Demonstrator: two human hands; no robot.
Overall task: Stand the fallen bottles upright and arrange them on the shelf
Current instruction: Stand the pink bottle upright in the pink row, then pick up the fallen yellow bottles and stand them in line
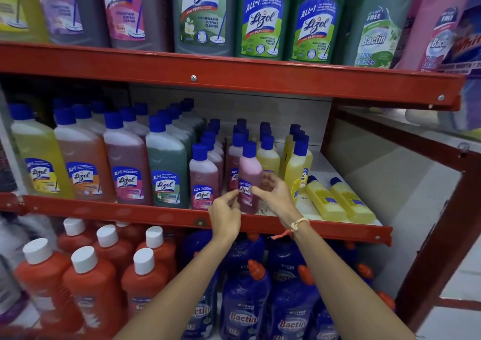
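A small pink bottle (249, 173) with a blue cap stands upright at the front of the middle shelf (156, 213). Both my hands grip its lower part: my left hand (226, 213) from the left, my right hand (274, 195) from the right. Two yellow bottles (324, 200) (351, 201) lie fallen side by side on the shelf to the right, caps pointing towards the back. Rows of small upright pink bottles (204, 177) and yellow bottles (296, 168) stand on either side of and behind the held one.
Large Lizol bottles (125, 168) fill the left of the middle shelf. The top shelf (234, 75) carries big bottles overhead. Below stand red bottles with white caps (88, 287) and dark blue Bactin bottles (244, 308). A red upright post (442, 235) closes the right side.
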